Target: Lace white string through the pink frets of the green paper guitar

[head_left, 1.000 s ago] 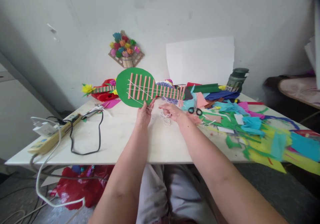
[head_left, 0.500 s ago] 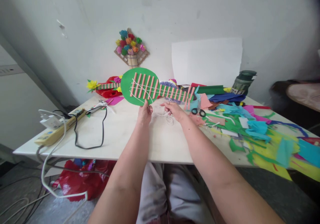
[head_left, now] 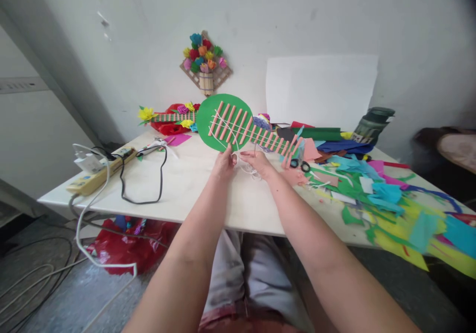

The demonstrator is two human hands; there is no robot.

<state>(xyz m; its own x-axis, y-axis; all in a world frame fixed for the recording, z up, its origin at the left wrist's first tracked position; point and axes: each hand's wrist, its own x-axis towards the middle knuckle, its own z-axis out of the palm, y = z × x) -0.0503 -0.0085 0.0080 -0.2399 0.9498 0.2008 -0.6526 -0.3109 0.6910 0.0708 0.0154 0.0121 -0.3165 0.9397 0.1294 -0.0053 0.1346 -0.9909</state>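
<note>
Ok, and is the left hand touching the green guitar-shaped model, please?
Touching. The head view shows it: the left hand grips the lower edge of the green guitar-shaped model, with the thumb overlapping its front face.

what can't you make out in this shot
In the head view:
Guitar-shaped craft: back faces away.
Right hand: its fingertips' hold on the white string is too small and blurred.
Flower-trimmed craft: right part hidden behind the guitar-shaped one.
Red plastic bag: top hidden by the table.
Bottle: label too small to read.
</note>
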